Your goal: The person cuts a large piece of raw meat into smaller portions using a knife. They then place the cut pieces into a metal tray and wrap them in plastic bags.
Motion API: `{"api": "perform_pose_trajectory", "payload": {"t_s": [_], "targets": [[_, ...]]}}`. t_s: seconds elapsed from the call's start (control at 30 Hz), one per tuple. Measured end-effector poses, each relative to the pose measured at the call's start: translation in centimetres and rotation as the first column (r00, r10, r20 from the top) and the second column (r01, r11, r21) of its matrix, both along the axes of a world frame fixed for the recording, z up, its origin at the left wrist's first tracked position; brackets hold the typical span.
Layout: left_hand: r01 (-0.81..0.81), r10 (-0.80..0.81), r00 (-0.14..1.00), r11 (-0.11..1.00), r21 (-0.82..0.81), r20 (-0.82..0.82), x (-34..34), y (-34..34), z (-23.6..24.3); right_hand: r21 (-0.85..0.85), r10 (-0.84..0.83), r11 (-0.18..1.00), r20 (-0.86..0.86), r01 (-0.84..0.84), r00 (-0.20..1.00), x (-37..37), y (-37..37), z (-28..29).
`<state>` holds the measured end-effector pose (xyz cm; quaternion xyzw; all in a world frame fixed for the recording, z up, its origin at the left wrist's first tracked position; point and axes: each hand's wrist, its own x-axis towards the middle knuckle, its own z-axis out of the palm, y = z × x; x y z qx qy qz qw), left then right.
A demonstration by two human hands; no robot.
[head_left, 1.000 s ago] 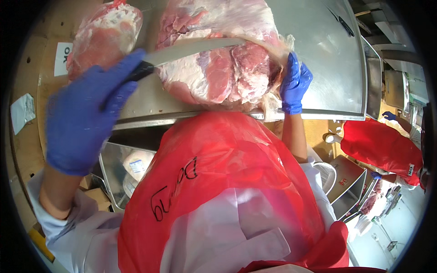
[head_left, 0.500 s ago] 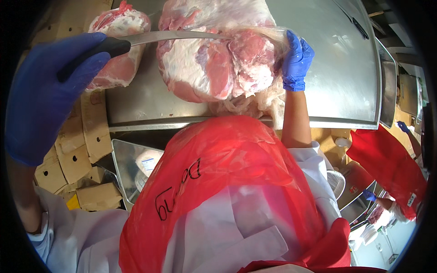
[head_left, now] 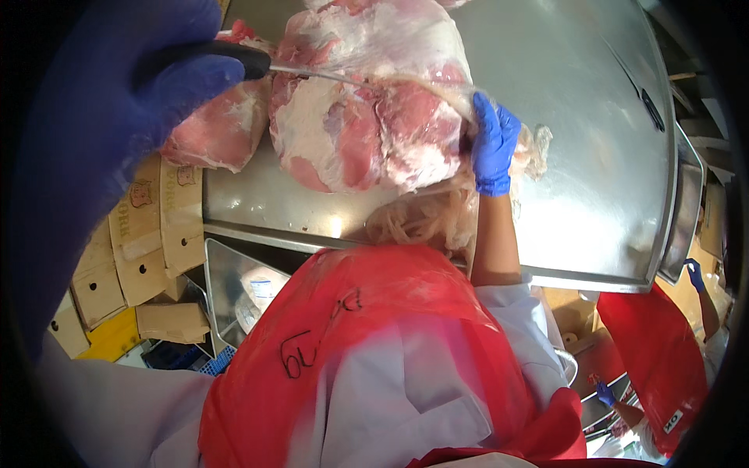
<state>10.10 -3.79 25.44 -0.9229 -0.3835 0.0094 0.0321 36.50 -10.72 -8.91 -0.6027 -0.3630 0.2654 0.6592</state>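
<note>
My left hand [head_left: 148, 101], in a blue glove, is wrapped round the black handle of a knife [head_left: 312, 74]. The blade reaches rightward over a large piece of raw meat [head_left: 335, 132], its tip at the edge of a thin film along the meat's upper surface. At the meat's right side, my right hand [head_left: 495, 148], also gloved in blue, pinches the stretched translucent plastic film [head_left: 449, 87]. Crumpled plastic [head_left: 425, 218] hangs below the meat and bunches beside my right wrist. A second piece of raw meat [head_left: 222, 125] lies to the left, partly behind my left hand.
The meat rests on a steel table [head_left: 581, 195]. Another black-handled knife [head_left: 651, 109] lies at its far right. Cardboard boxes [head_left: 140, 234] stand at the left, with a metal tub [head_left: 234, 273] under the table edge. A co-worker in a red apron [head_left: 659, 359] is at the right.
My left hand and the knife handle have moved up and right, closer to the camera. The view has shifted, so the table and meat sit lower. My right hand still grips the film.
</note>
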Motion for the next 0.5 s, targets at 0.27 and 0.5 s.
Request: {"api": "perform_pose_trajectory", "payload": {"t_s": [0.27,0.5], "targets": [[0.367,-0.144,0.800,0.885,0.286,-0.582,3.4,-0.3,1.1,0.317,0.120,0.935,0.149,-0.162,0.981,-3.2,4.4,-1.3],[0.258,-0.129,0.894,0.931,0.257,-0.429,1.1,-0.3,-0.6,0.246,0.210,0.945,0.052,-0.216,0.976,-3.5,5.2,-2.5]]}}
